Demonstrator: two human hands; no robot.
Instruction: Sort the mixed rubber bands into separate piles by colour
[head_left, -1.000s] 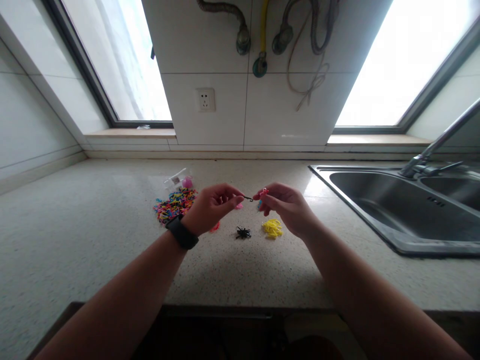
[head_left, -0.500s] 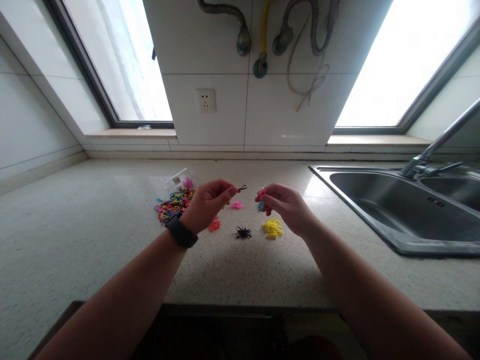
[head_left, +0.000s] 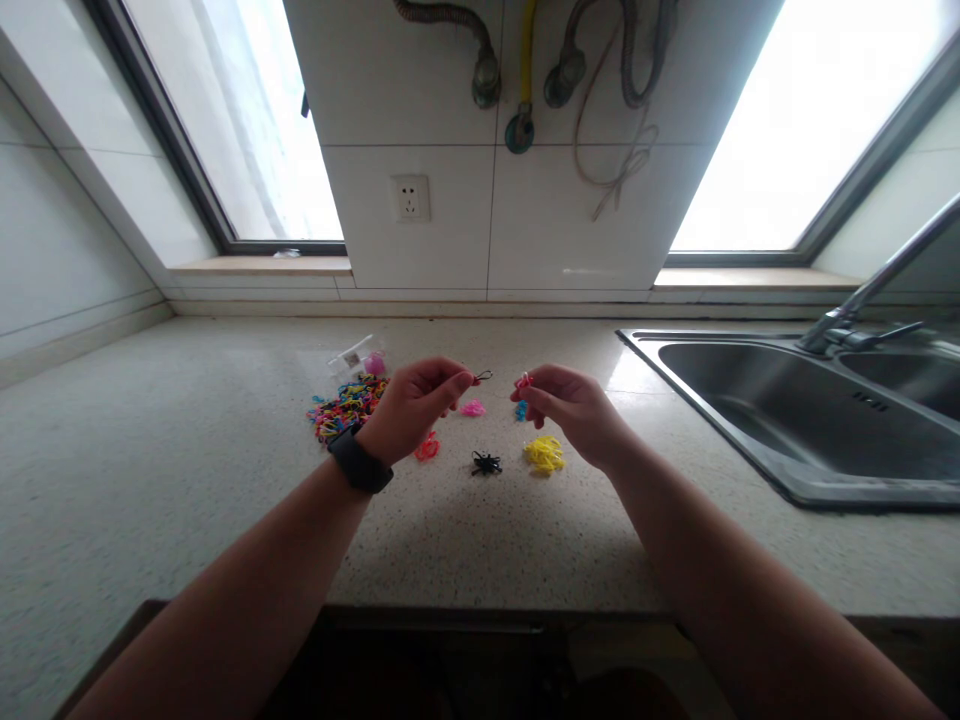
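Between thumb and fingertips, my left hand [head_left: 424,400] pinches a small black elastic band [head_left: 484,375], its loop sticking out to the right. My right hand [head_left: 564,402] is closed on small pink-red bands [head_left: 523,381], partly hidden by the fingers. A gap separates the two hands above the counter. Below them lie small piles sorted by colour: pink bands [head_left: 472,408], blue bands [head_left: 520,410], red bands [head_left: 427,447], black bands [head_left: 486,462] and yellow bands [head_left: 544,455]. A large mixed heap of bands [head_left: 346,408] sits left of my left hand, which partly covers it.
A clear plastic bag [head_left: 352,354] with a pink ball-like thing [head_left: 374,362] lies behind the mixed heap. To the right is a steel sink [head_left: 739,400] with a faucet [head_left: 840,318]. The speckled counter [head_left: 480,560] ends at a front edge near me.
My left hand has drawn back left and slightly up with the black band, opening a gap from my right hand. The right hand stays nearly still. The pink and red piles show more fully.
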